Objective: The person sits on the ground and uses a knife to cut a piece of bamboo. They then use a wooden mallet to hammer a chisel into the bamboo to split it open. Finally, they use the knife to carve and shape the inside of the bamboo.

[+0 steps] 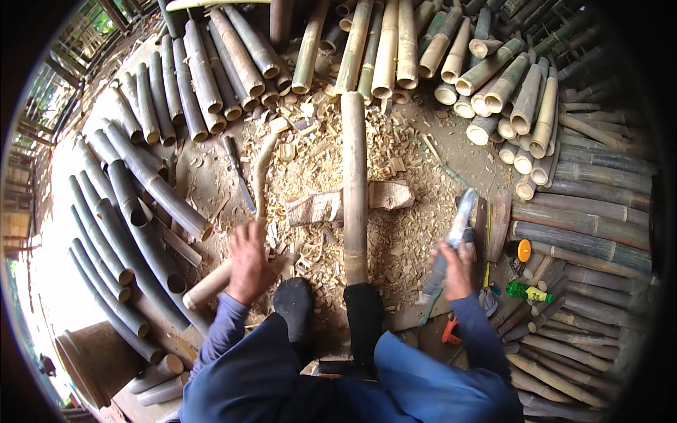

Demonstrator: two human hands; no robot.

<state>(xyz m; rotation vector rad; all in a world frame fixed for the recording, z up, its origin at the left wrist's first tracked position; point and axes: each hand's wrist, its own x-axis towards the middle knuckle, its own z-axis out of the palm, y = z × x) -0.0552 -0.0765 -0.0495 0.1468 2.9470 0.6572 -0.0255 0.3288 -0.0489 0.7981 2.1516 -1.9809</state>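
Observation:
My right hand is closed around a large knife, whose shiny blade points away from me; its grey, wrapped-looking handle angles back toward my feet. My left hand has its fingers stretched out and slightly blurred. Beside and partly behind that wrist lies a short pale round piece of wood. Between the hands, a bamboo pole rests across a rough wooden block. Its near end meets my dark-covered right foot.
Wood shavings cover the ground around the block. A narrow knife and a curved stick lie at left. Bamboo poles surround me. At right are a green bottle, an orange-handled tool and a saw-like blade.

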